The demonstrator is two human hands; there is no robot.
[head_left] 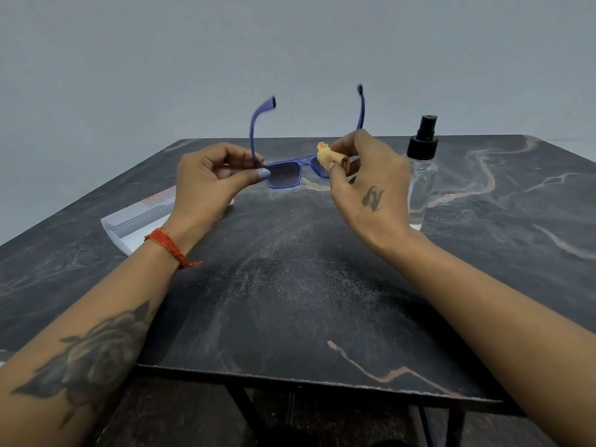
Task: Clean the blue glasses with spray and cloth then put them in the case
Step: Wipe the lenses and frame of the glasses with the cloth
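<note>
The blue glasses [285, 177] hang in the air above the table, arms unfolded and pointing up and away from me. My left hand [206, 185] pinches the frame at its left hinge between thumb and fingers. My right hand [367, 185] pinches a small tan cloth [329, 156] against the right lens, which it largely covers. The left lens shows dark and uncovered. A clear spray bottle [421, 175] with a black nozzle stands upright just right of my right hand. The white case [138, 217] lies on the table behind my left wrist, partly hidden by it.
The dark marble-patterned table [290, 301] stands on black metal legs, and its near edge runs below my forearms. A plain grey wall rises behind it. A red thread band circles my left wrist.
</note>
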